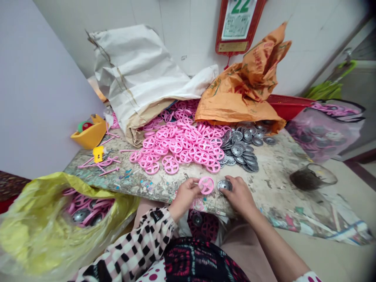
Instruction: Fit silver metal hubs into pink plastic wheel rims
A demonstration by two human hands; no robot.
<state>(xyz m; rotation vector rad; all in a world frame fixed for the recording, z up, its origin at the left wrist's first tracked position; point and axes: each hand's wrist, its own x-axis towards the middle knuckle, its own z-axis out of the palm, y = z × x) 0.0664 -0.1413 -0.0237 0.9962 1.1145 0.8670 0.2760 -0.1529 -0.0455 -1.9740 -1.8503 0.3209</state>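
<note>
Near the table's front edge, my left hand [187, 196] pinches the rim of a pink spoked ring [206, 185], which is held up on its side. Just right of it, my right hand [238, 194] grips a silver-grey disc [225, 186] between thumb and fingers. Ring and disc are close together but apart. Behind both hands lies a heap of pink rings [185, 143], spilling from a white sack [141, 70]. Grey discs [241, 147] are piled to its right, at the mouth of an orange sack [235, 102].
The worn table [270, 176] holds a dark glass [313, 177] at right, and pink sticks [102, 164] and a yellow container [89, 133] at left. A yellow bag [35, 223] of assembled pieces stands lower left. A clear bag [326, 133] sits beyond the right side.
</note>
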